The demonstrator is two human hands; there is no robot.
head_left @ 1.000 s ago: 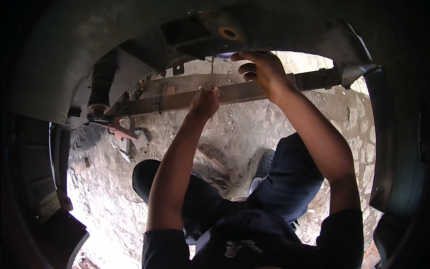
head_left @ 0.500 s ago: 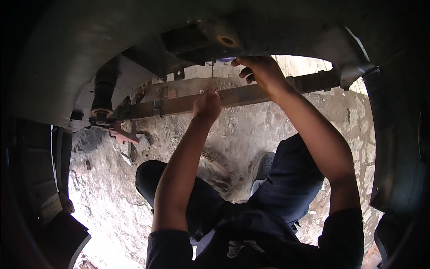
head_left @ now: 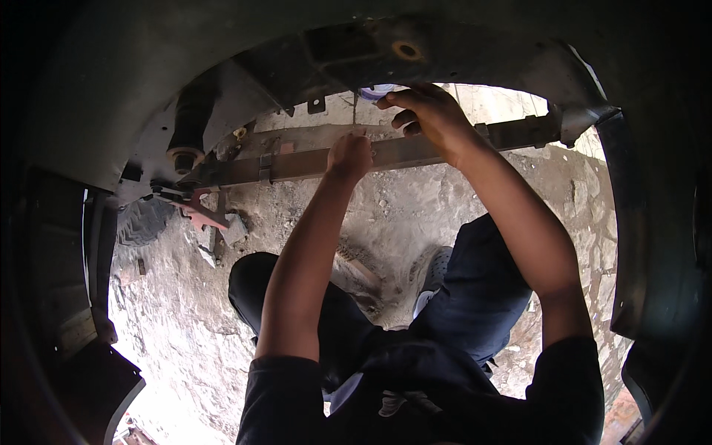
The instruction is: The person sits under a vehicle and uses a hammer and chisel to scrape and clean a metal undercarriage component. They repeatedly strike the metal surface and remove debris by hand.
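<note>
My left hand (head_left: pixel 350 154) is closed like a fist in front of a long rusty metal bar (head_left: pixel 304 165). What it holds, if anything, is hidden; a thin upright line, like a wire, shows just above it. My right hand (head_left: pixel 434 119) is raised higher, over the bar, with its fingers bent and apart. Its forefinger reaches close to a round purple-and-white thing (head_left: pixel 376 92), partly covered by the dark panel edge. Whether the finger touches it I cannot tell.
A dark curved metal panel (head_left: pixel 406 50) with a round hole arches overhead. At left hang a black cylindrical part (head_left: pixel 191 130) and a reddish bracket (head_left: pixel 204 211), near a tyre (head_left: pixel 144 222). Broken stones (head_left: pixel 235 230) lie on the rough ground. Dark panels flank both sides.
The view has shifted slightly, so the overhead panel and cylinder appear further right. More of the purple-and-white thing shows. Both hands keep nearly the same poses.
</note>
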